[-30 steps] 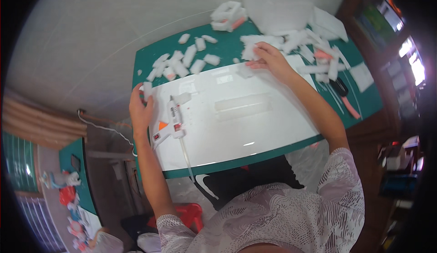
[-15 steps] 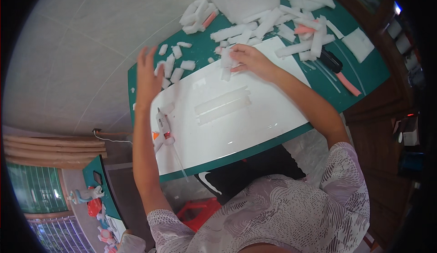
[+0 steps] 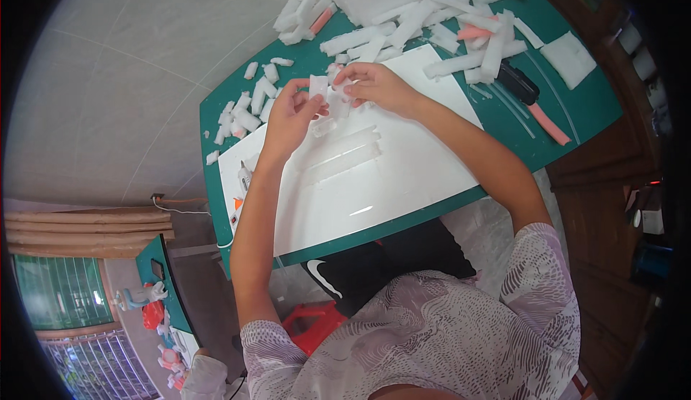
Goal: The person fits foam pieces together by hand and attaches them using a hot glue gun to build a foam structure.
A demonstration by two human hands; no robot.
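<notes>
Over the upper part of a white board point(image 3: 410, 162), my two hands are close together. My left hand point(image 3: 291, 118) pinches a small white foam block point(image 3: 318, 85), held upright. My right hand point(image 3: 381, 89) has its fingertips on another pale foam piece point(image 3: 338, 98), partly hidden by the fingers. Whether the two pieces touch cannot be made out. Below the hands, pale foam strips point(image 3: 342, 157) lie side by side on the board. A glue gun point(image 3: 244, 177) with an orange part lies at the board's left, largely behind my left forearm.
Several short foam pieces point(image 3: 246, 118) lie left on the green table point(image 3: 558, 19). Long foam strips point(image 3: 414, 26) are heaped at the back, near a stacked foam frame point(image 3: 299, 17). A black tool with a pink handle point(image 3: 548, 124) and a foam square point(image 3: 568, 62) lie right.
My left hand has come right from the short foam pieces to beside my right hand, now with a foam block in its fingers. My right hand stays near the same spot.
</notes>
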